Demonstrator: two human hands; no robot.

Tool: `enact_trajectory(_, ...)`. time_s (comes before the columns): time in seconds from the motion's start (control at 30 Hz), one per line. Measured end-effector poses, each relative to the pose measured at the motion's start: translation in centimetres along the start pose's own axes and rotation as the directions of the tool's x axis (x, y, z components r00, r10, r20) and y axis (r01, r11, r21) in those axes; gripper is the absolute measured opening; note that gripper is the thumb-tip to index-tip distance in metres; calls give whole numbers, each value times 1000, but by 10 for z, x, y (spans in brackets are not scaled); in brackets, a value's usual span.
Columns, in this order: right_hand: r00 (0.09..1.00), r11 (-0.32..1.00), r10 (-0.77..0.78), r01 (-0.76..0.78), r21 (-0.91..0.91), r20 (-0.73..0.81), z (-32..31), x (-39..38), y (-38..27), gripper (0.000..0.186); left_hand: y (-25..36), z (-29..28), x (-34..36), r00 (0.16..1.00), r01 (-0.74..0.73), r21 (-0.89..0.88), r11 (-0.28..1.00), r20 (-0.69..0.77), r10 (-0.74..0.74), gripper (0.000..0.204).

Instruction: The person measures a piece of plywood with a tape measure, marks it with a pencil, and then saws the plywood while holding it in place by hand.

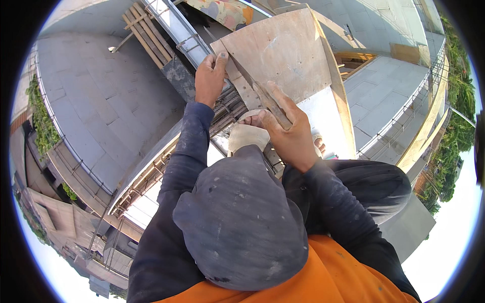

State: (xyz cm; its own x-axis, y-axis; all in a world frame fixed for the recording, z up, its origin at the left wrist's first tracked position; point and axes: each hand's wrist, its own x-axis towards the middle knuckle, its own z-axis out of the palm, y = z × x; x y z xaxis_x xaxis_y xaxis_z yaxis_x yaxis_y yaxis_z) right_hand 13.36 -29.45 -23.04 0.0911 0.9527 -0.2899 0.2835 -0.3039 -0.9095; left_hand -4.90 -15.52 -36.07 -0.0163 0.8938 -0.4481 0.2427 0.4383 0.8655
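My left hand (210, 78) is closed on the upper left edge of a narrow plywood strip (233, 76), thumb on top. My right hand (293, 134) grips a long, flat, dusty brown-grey piece (269, 101), index finger along it; I cannot tell whether it is wood or a tool. This piece lies diagonally along the gap between the strip and a large pale plywood sheet (278, 50), which has a white section at its lower right. My sandalled foot (248, 131) is just beside my right hand, below the strip. My bent dark-clad legs fill the lower middle.
Grey block surfaces (101, 101) spread left and right, edged by rebar (394, 126). A metal channel (187, 35), stacked timber battens (146, 33) and a patterned board (227, 12) lie ahead. Steel bars run beneath my left arm. Rooftops and greenery (444, 166) show beyond the edges.
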Motion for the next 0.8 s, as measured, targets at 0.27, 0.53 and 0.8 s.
enact_trajectory(0.27,976,984,160,-146,-106,147,-34,-29,-65,58,-22,9,-10,998,9,71,997,65,-14,37)
enact_trajectory(0.53,979,982,145,-125,-140,144,-6,2,-72,54,-16,7,-20,997,-8,50,999,75,5,35)
enact_trajectory(0.8,957,962,265,-256,-90,115,-39,-48,-107,54,-25,10,-14,998,-15,88,996,59,10,35)
